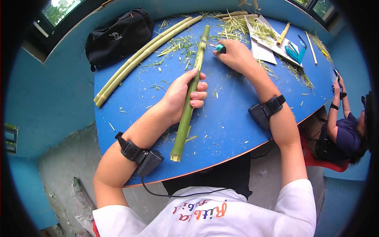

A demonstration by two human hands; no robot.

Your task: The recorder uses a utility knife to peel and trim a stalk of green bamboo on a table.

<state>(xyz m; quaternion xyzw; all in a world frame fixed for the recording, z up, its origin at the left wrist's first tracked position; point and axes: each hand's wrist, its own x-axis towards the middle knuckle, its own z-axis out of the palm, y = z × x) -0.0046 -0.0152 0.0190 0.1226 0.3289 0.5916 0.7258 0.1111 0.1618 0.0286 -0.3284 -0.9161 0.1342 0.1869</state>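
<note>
- From where I stand, the likeliest mishap is a slip of the teal-handled tool [221,49]: if its blade skidded along the peeled stretch toward the near edge of the tabletop [233,114], the left thumb and forefinger would be in its path.
- The green stalk [183,134] could also roll or swivel, I'd say, since it is round and only the left hand [178,94] steadies it.
- Pressing too deep might gouge the stalk; loose shavings [233,28] toward the far edge could get in the way.
- The stalk lies over the middle of the tabletop, its cut end close to the near edge, its other end pointing at the far edge.
- The left fingers are wrapped firmly round its middle, thumb uppermost, just below the peeled stretch.
- The right hand [237,56] has its fingers closed on the tool's handle, to the right of the stalk's far end and apart from it; whether the blade touches I can't tell.
</note>
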